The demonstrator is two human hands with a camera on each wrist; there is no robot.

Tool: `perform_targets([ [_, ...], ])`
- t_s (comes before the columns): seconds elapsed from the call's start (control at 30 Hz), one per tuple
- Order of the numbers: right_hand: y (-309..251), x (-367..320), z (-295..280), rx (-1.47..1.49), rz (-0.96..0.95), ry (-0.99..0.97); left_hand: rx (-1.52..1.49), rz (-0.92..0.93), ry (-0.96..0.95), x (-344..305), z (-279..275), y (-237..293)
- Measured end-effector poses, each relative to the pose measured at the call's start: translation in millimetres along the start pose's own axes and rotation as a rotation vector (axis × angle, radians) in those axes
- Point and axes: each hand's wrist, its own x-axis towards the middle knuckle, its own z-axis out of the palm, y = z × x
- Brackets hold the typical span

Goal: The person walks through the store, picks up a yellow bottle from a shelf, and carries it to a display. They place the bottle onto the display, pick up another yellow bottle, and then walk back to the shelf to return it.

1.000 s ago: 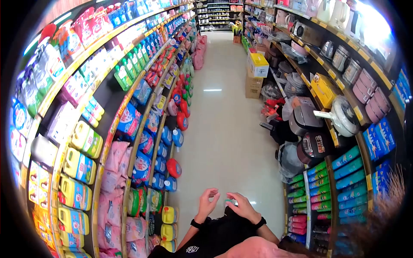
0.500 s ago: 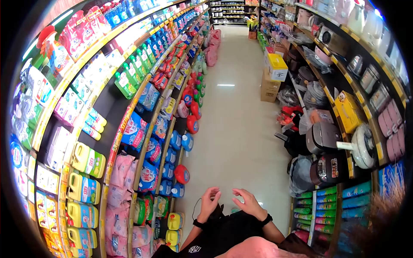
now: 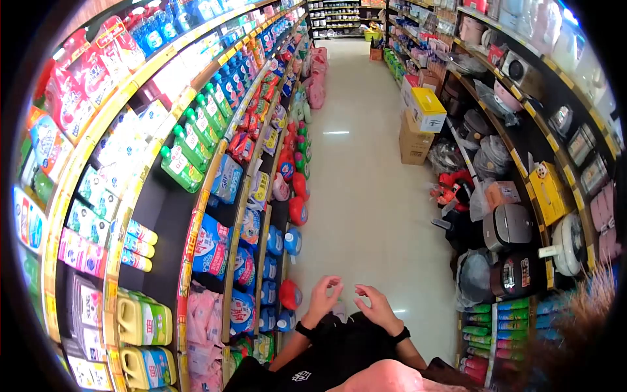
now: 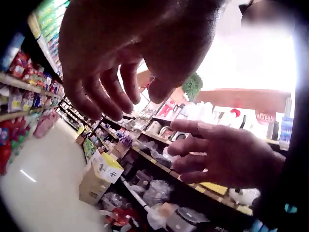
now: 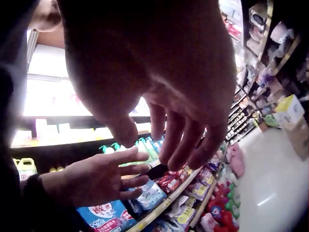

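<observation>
Both hands are raised in front of the body over the aisle floor, apart from each other and holding nothing. In the head view the left hand [image 3: 321, 302] has its fingers loosely bent toward the right hand [image 3: 379, 310], whose fingers lean back toward it. The left wrist view has the left hand [image 4: 130, 53] large at the top with relaxed fingers, and the right hand [image 4: 227, 154] beyond it. From the right wrist, the right hand [image 5: 159, 82] hangs with loose fingers above the left hand [image 5: 96, 179]. Each wrist wears a black band.
Shelves of detergent bottles [image 3: 189, 147] and packets run along the left. Rice cookers [image 3: 508, 227], pans and a yellow box [image 3: 550, 193] fill the right shelves. Stacked cartons [image 3: 415, 138] stand on the pale floor [image 3: 353, 196] beside the right shelving; pink bags [image 3: 317, 78] lie farther along the left.
The shelves and cartons have shifted and look closer in the head view. Both hands stay raised and empty, with slightly altered finger bend and spacing.
</observation>
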Motion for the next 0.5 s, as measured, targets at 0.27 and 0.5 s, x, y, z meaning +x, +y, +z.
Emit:
perform_targets([
  [0.27, -10, 77, 19, -0.121, -0.032, -0.086, -0.087, -0.016, -0.089, 84, -29, -29],
  [0.5, 36, 153, 3, -0.058, 0.017, -0.053, -0.164, -0.046, -0.047, 156, -11, -48],
])
